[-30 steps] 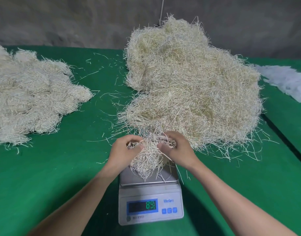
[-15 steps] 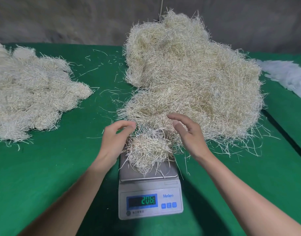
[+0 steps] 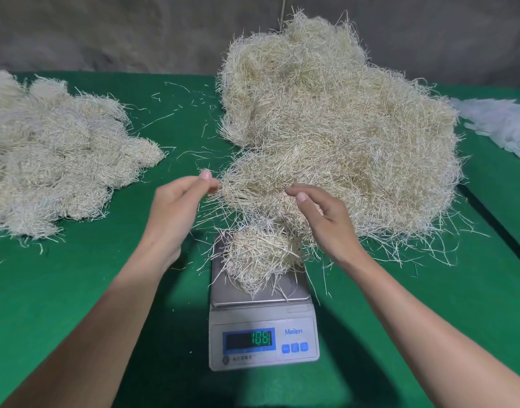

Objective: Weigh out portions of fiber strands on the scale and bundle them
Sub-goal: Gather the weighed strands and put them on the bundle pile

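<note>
Green table cover (image 3: 76,290) held the digital scale (image 3: 261,318) at near centre, a fibre portion (image 3: 261,254) on its pan, left hand (image 3: 177,210) and right hand (image 3: 326,222) hovering loose-fingered, empty, by the big pile (image 3: 341,136); weighing seemed underway, adjusting the amount next

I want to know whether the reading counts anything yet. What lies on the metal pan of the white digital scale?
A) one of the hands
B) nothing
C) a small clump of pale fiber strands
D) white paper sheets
C: a small clump of pale fiber strands sits on the metal pan of the white digital scale; neither the left hand nor the right hand rests on the pan.
</note>
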`<state>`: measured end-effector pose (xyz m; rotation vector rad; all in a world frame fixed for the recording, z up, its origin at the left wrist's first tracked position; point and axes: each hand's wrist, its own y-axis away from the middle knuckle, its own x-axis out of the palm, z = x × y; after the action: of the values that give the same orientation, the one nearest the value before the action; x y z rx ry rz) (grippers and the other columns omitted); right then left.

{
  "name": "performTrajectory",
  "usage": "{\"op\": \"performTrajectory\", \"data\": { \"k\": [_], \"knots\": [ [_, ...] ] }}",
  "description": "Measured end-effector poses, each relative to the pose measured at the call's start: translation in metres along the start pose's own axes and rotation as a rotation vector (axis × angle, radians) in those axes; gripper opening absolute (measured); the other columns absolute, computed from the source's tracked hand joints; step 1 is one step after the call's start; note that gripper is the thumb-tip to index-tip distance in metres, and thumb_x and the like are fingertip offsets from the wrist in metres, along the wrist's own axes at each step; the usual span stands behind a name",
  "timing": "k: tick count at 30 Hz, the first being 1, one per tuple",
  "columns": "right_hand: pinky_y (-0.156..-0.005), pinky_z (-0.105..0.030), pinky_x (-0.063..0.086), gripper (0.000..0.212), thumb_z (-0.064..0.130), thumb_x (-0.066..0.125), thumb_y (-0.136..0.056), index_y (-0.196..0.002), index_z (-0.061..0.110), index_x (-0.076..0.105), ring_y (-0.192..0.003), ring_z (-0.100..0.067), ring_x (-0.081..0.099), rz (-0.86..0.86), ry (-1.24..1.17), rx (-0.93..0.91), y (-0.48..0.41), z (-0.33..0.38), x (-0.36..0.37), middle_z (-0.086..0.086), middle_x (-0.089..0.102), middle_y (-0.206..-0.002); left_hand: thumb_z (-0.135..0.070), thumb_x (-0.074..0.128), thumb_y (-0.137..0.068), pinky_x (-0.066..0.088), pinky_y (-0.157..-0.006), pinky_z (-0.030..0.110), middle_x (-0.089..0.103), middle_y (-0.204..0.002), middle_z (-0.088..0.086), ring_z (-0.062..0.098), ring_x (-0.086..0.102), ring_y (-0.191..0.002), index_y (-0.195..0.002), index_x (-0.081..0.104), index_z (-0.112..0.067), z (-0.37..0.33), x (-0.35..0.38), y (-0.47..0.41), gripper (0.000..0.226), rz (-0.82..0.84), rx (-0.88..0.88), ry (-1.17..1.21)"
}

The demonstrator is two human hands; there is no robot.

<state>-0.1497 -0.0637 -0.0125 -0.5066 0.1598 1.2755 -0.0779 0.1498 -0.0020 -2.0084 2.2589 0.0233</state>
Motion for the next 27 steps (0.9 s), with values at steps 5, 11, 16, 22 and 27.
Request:
{"op": "performTrajectory", "data": {
  "k": [5, 11, 16, 22, 27],
  "knots": [
    [-0.107, -0.044, 0.036, 0.019, 0.024, 0.047, -0.097, -0.105, 0.034, 0.061, -0.119, -0.008, 0.05, 0.007, -0.019, 0.017, 0.0, -0.001, 0.0, 0.012, 0.059, -0.116, -0.036, 0.056, -0.091, 0.033, -0.078, 0.012, 0.073, -0.085, -0.015, -0.001, 0.064, -0.09, -0.08, 0.07, -0.029, -0.001, -0.001, 0.003, 0.02, -0.013, -0.008, 0.001],
    [-0.105, -0.04, 0.038, 0.021, 0.027, 0.046, -0.098, -0.099, 0.042, 0.06, -0.118, -0.006, 0.051, 0.001, -0.052, 0.029, 0.0, 0.001, -0.002, 0.013, 0.061, -0.116, -0.035, 0.057, -0.092, 0.029, -0.075, 0.01, 0.073, -0.083, -0.011, 0.008, 0.065, -0.095, -0.08, 0.07, -0.028, -0.001, -0.001, 0.004, 0.02, -0.033, -0.023, 0.003],
    [-0.104, -0.038, 0.039, 0.022, 0.024, 0.046, -0.098, -0.097, 0.04, 0.061, -0.115, -0.005, 0.053, -0.004, -0.072, 0.019, -0.001, 0.0, -0.004, 0.015, 0.062, -0.111, -0.032, 0.057, -0.092, 0.029, -0.076, 0.011, 0.073, -0.082, -0.01, 0.012, 0.064, -0.1, -0.077, 0.07, -0.027, -0.002, 0.001, 0.006, 0.019, -0.038, -0.025, 0.007],
    [-0.102, -0.034, 0.041, 0.021, 0.027, 0.046, -0.097, -0.097, 0.041, 0.061, -0.113, -0.003, 0.054, 0.008, -0.061, 0.012, -0.002, -0.004, -0.004, 0.018, 0.061, -0.11, -0.031, 0.058, -0.091, 0.028, -0.076, 0.012, 0.072, -0.081, -0.012, 0.013, 0.062, -0.103, -0.077, 0.069, -0.027, 0.0, 0.003, 0.006, 0.019, -0.039, -0.052, -0.003],
    [-0.099, -0.027, 0.04, 0.02, 0.027, 0.047, -0.097, -0.095, 0.041, 0.062, -0.11, 0.001, 0.054, 0.023, -0.073, 0.026, -0.001, -0.011, -0.005, 0.023, 0.061, -0.106, -0.029, 0.06, -0.09, 0.029, -0.076, 0.013, 0.072, -0.081, -0.012, 0.011, 0.062, -0.102, -0.075, 0.07, -0.028, -0.001, 0.007, 0.005, 0.018, -0.007, -0.056, -0.022]
  ]
}}
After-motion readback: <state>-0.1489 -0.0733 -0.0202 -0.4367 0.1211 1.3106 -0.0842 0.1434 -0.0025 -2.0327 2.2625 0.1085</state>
